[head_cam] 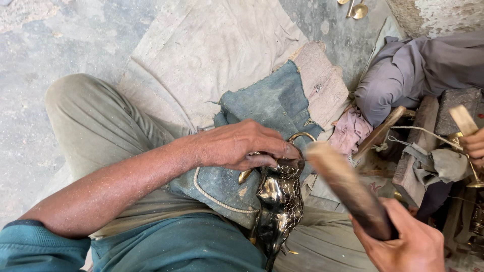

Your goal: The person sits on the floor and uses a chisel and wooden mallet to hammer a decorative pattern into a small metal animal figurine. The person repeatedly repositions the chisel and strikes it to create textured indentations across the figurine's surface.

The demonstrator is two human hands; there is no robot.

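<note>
My left hand (242,146) pinches a small punch (290,162) against the dark, scale-patterned brass piece (280,201) resting on the blue cloth (267,106) over my lap. My right hand (408,242) is wrapped tight round a wooden mallet (348,189), its head blurred just beside my fingertips. A crooked blow could glance onto my fingers or skid the punch across the pattern.

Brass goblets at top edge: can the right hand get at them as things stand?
Probably not: the right hand grips a wooden mallet low in the frame, while the goblets lie far across the floor beyond the cloths.
</note>
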